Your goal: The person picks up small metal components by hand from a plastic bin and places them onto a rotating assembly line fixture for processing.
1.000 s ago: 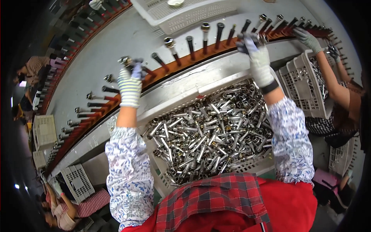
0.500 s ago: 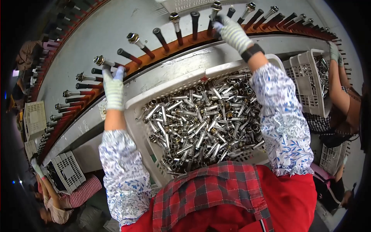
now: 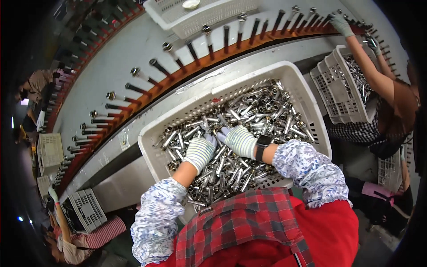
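Gloved left hand (image 3: 200,152) and right hand (image 3: 239,140) dig into metal fittings (image 3: 267,111)

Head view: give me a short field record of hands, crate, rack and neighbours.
left hand: left hand in a knit glove, down in the metal parts, grip not clear
right hand: right hand in a knit glove, beside the left, on the parts
crate: white crate, full of shiny metal tubes
rack: curved orange rail with dark pegs, some capped with metal pieces
neighbour: another person's gloved hand at the pegs, far right, above a second crate
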Demonstrator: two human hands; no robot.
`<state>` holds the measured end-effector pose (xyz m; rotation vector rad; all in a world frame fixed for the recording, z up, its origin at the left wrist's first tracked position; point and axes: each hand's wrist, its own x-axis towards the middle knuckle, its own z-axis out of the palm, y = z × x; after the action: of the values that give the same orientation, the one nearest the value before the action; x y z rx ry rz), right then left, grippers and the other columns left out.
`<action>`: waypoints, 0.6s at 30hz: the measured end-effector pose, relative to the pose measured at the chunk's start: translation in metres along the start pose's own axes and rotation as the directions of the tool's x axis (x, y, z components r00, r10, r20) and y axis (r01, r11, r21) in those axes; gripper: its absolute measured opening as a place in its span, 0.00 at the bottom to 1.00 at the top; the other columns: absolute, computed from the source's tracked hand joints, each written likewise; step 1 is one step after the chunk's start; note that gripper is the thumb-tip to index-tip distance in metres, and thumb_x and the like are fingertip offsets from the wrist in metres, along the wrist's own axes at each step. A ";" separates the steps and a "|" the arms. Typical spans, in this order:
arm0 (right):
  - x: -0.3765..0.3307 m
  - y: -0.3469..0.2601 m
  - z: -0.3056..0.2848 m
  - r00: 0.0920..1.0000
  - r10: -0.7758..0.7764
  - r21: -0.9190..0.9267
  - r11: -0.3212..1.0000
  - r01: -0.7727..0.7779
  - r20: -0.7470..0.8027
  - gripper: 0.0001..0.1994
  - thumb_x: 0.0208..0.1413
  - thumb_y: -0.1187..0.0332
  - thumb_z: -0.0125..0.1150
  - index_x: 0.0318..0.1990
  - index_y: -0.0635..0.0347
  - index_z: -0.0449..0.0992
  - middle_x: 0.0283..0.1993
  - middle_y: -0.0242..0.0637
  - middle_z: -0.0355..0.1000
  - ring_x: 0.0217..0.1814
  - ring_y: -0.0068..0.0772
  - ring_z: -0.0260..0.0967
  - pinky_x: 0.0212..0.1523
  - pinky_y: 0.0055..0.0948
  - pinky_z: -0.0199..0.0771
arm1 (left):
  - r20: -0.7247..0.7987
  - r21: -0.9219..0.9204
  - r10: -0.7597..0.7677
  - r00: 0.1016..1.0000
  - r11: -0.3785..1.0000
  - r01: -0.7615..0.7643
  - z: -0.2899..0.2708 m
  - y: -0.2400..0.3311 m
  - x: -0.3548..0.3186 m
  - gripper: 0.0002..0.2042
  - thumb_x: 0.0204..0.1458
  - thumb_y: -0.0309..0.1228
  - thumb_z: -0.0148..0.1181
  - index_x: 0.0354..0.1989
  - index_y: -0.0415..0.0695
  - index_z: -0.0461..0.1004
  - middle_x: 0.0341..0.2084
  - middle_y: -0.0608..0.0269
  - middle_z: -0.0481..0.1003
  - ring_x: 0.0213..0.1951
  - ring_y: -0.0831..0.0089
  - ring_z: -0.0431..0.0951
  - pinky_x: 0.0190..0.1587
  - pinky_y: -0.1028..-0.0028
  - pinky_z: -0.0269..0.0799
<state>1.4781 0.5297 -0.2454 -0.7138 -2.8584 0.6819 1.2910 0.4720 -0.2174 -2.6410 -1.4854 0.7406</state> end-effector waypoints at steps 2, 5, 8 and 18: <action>-0.014 0.001 -0.014 0.996 0.029 0.053 0.998 -0.033 0.081 0.19 0.41 0.72 0.63 0.43 0.61 0.68 0.39 0.47 0.69 0.37 0.45 0.73 0.34 0.39 0.74 | 0.002 -0.100 -0.069 0.998 0.993 0.069 -0.012 0.028 0.016 0.10 0.54 0.31 0.46 0.37 0.41 0.73 0.24 0.51 0.74 0.20 0.61 0.76 0.23 0.62 0.70; -0.044 0.008 -0.029 0.978 0.167 0.080 0.981 -0.177 0.122 0.16 0.43 0.72 0.58 0.43 0.61 0.69 0.40 0.51 0.71 0.38 0.48 0.73 0.33 0.41 0.73 | 0.150 -0.162 -0.284 0.947 0.938 0.307 -0.030 0.061 0.037 0.15 0.56 0.40 0.44 0.36 0.44 0.74 0.22 0.51 0.76 0.26 0.55 0.77 0.30 0.59 0.72; -0.085 0.026 -0.034 0.980 0.143 0.037 0.988 -0.149 0.137 0.13 0.46 0.69 0.58 0.40 0.62 0.71 0.41 0.49 0.71 0.39 0.45 0.73 0.36 0.41 0.73 | 0.064 -0.245 -0.155 0.986 0.955 0.166 -0.077 0.084 0.023 0.10 0.49 0.30 0.55 0.39 0.45 0.72 0.38 0.54 0.75 0.32 0.55 0.77 0.34 0.62 0.73; -0.177 0.051 -0.066 0.929 -0.060 0.227 0.962 0.151 -0.364 0.14 0.46 0.74 0.58 0.42 0.57 0.67 0.36 0.40 0.67 0.33 0.43 0.70 0.29 0.37 0.72 | 0.058 -0.973 -0.726 0.685 0.111 0.200 -0.066 0.104 -0.048 0.11 0.54 0.21 0.49 0.46 0.38 0.69 0.45 0.53 0.72 0.32 0.71 0.74 0.35 0.75 0.72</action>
<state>1.6697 0.5133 -0.2104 -0.5705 -2.4069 0.7900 1.3808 0.3900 -0.1660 -1.9900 -2.9460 -1.1917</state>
